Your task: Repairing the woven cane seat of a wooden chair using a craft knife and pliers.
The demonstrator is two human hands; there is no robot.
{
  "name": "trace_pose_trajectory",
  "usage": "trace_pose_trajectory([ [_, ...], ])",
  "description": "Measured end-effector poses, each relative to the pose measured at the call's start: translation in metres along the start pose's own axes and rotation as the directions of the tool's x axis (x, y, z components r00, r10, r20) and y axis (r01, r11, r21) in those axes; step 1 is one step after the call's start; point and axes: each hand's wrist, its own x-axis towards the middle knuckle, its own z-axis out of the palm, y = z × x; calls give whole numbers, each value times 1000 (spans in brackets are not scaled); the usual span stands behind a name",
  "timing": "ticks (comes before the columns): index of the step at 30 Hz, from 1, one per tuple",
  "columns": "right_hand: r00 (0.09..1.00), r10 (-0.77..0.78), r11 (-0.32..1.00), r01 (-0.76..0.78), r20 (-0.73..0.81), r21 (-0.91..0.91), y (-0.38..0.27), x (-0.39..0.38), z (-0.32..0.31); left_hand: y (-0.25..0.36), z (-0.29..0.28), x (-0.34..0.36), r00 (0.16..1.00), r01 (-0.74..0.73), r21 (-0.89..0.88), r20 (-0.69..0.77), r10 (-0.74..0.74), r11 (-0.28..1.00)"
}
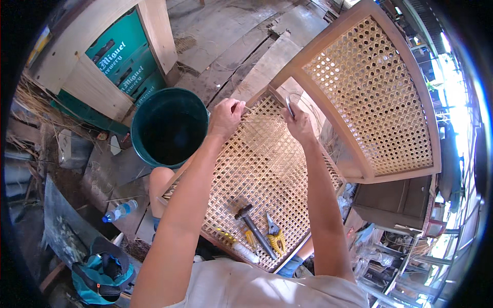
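At far left, green crates (120, 59) are standing behind pale wooden boards, while a water bottle (121, 211) is lying nearer on the floor. A dark green bucket (137, 136) is standing just left of the worker's arm.

The left hand (226, 117) is hovering over the far left edge of a woven chair seat (267, 177), its thumb and forefinger pressing together and apparently pinching a pale cane strand (250, 108). The seat is lying across the worker's lap, its mesh spreading below and between both hands. On its near part a hammer (257, 232) is resting beside yellow-handled pliers (276, 237).

Farther right, the right hand (300, 126) is closing its fingers around a slim metal tool (289, 105), its exact kind too small to tell, at the seat's far corner. The chair back (370, 97), also caned, is rising beyond it at far right.

The worker is seemingly working cane along the seat's far edge; the next move is probably calling for a taut strand in the left fingers and careful placing of the tool's tip.
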Motion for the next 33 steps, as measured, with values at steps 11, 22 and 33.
trace_pose_trajectory([
  [11,990,-63,979,37,-123,-200,12,-40,1,26,28,0,998,54,192,-45,-46,980],
  [22,951,-308,945,306,-1,-119,32,-7,-20,0,26,-10,933,-198,353,-218,286,915],
  [33,974,-160,987,162,-160,-1,41,-4,-3,11,24,-7,988,-73,346,-105,116,936],
])
